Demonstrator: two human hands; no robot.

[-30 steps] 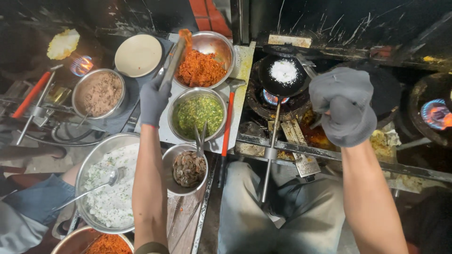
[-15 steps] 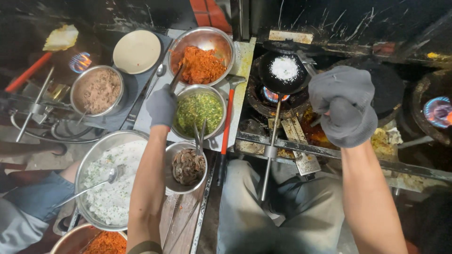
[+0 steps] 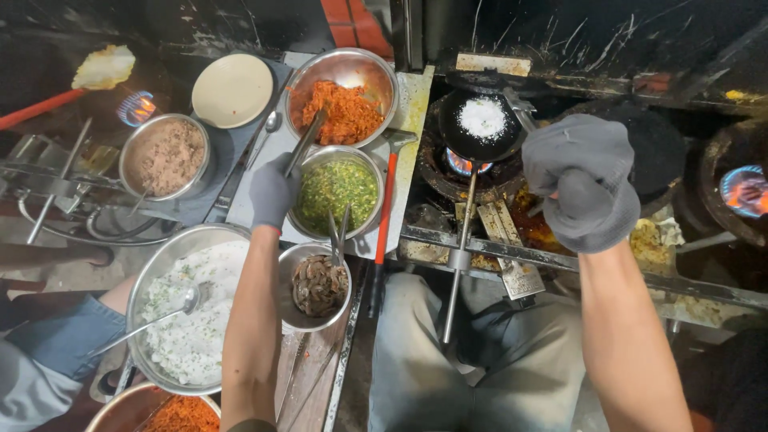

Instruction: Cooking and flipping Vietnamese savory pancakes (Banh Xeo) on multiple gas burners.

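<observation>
My left hand (image 3: 272, 192), in a grey glove, grips a metal utensil (image 3: 308, 140) whose tip lies in the steel bowl of orange shredded food (image 3: 344, 108). The hand hovers by the left rim of the bowl of chopped greens (image 3: 336, 188). My right hand (image 3: 584, 180), also in a grey glove, is closed around the handle of a small black pan (image 3: 482, 120). The pan holds a white heap and sits over a lit burner.
Around the bowls are a small bowl of brown pieces with tongs (image 3: 318, 284), a big rice bowl with a spoon (image 3: 188, 320), a bowl of brown mince (image 3: 164, 156), a cream plate (image 3: 232, 90) and a red-handled spatula (image 3: 384, 216). Flames burn at far right (image 3: 744, 192). Another person's leg (image 3: 48, 368) is lower left.
My left hand has drawn back from the orange bowl toward me, still holding the utensil. The right hand stays on the pan handle.
</observation>
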